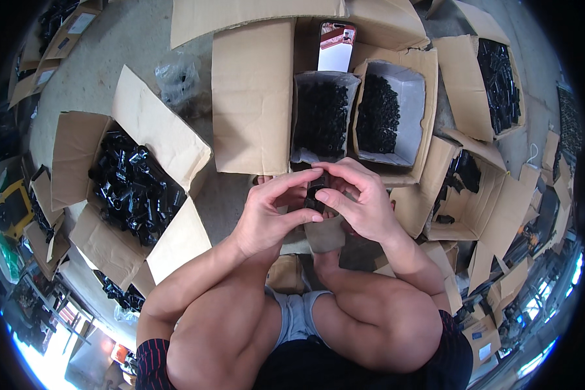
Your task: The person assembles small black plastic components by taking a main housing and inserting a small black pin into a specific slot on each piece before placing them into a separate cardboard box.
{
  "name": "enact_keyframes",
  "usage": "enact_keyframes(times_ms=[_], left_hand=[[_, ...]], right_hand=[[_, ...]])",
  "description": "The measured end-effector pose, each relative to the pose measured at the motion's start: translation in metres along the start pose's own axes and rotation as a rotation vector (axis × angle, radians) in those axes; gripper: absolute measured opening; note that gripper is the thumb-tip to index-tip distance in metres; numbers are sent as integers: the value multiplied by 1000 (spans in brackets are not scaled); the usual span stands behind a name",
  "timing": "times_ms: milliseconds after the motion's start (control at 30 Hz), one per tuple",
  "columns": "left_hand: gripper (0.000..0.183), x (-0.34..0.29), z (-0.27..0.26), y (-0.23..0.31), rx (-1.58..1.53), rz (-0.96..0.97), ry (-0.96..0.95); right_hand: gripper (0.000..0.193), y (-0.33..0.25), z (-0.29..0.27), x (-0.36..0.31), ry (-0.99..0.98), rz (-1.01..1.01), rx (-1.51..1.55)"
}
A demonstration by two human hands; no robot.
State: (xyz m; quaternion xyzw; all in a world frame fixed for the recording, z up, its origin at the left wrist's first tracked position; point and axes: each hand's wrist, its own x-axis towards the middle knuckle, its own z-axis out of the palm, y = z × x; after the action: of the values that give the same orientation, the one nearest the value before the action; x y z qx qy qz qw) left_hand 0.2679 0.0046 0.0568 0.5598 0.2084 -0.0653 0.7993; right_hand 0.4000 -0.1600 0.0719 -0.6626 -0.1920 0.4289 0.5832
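Observation:
Between my two hands is a small black part with a round opening [314, 192]. My left hand [271, 207] pinches it from the left with thumb and fingers. My right hand [359, 198] grips it from the right, its thumb pressed near the opening. The fingers cover much of the part, so its full shape is hidden. Just beyond my hands stand two small grey-lined boxes: the left box [353, 88] and the right box [411, 107]. Both hold many small black pieces [378, 117].
A phone [337, 49] with a lit screen leans behind the small boxes, inside a large carton [253, 97]. At left, an open carton [78, 146] holds glossy black parts [136, 188]. More cartons [461, 84] stand at right. A clear plastic bag [177, 78] lies on the floor.

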Motion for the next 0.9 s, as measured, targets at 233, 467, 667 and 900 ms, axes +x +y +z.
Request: enact_keyframes(times_ms=[233,467,667,900], left_hand=[[63,-1,-1,-2,21,13,-17],[65,-5,-8,-2,-233,-104,55],[64,5,-17,13,-264,-150,196],[61,5,-19,6,-321,-196,288]], right_hand=[[40,4,-1,-3,-20,1,-87],[38,13,-1,12,-44,85,6],[21,34,-15,93,11,-140,-802],[25,70,2,110,-37,-154,-1127]])
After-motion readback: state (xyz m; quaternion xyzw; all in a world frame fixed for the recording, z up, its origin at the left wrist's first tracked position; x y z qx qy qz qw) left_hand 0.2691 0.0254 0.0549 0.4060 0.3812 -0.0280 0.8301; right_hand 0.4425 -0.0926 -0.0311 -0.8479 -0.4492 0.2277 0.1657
